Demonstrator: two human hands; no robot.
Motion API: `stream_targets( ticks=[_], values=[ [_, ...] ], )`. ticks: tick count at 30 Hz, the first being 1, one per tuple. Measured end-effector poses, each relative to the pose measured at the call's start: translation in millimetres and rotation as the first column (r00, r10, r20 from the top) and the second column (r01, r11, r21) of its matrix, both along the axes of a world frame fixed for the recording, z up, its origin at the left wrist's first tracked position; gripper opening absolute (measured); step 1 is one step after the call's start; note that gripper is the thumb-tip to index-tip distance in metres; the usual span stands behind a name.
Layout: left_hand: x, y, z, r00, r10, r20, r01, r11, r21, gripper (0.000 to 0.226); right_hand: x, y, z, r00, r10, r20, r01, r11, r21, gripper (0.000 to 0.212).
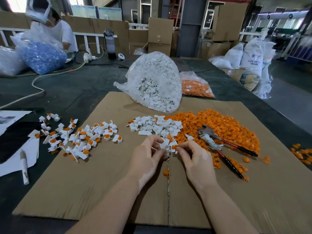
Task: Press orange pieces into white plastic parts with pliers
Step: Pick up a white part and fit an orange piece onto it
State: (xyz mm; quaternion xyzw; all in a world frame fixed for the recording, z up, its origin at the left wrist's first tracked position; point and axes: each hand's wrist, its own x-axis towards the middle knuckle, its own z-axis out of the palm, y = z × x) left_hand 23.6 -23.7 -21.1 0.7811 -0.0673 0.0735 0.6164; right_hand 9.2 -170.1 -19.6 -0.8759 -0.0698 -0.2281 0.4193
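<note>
My left hand (148, 155) holds a white plastic part (164, 146) between thumb and fingers over the cardboard sheet (101, 183). My right hand (194, 157) pinches an orange piece (174, 147) right beside that part. Just beyond my fingers lies a loose pile of white parts (155, 124), and next to it a big heap of orange pieces (219, 122). The red-handled pliers (219, 142) lie on the orange heap to the right of my right hand, held by neither hand. Assembled white-and-orange parts (81, 134) are scattered to the left.
A clear bag of white parts (155, 81) and a bag of orange pieces (195, 85) stand behind the cardboard. White paper and a wrapped marker (24, 166) lie at the left. Across the table a person sits behind a bag of blue parts (42, 54), with a bottle (110, 43) and cables nearby.
</note>
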Motion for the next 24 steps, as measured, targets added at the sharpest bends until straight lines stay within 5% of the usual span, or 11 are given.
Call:
stream_targets(
  ticks=[6,18,24],
  values=[
    [1.5,2.8,4.5,1.0,-0.016,0.021,0.013,0.99,0.14,0.019,0.4,-1.0,-1.6,0.997,0.053,-0.052,-0.05,0.997,0.053,0.009],
    [-0.1,4.0,6.7,0.998,-0.065,-0.004,0.065,0.996,0.067,0.011,3.3,-1.7,-2.5,0.983,0.07,-0.171,-0.062,0.997,0.053,0.01],
    [1.5,2.2,3.5,0.997,-0.059,-0.055,0.062,0.997,0.054,0.012,-1.1,1.4,-1.2,0.999,0.042,-0.029,-0.044,0.994,-0.1,0.009]
  ],
)
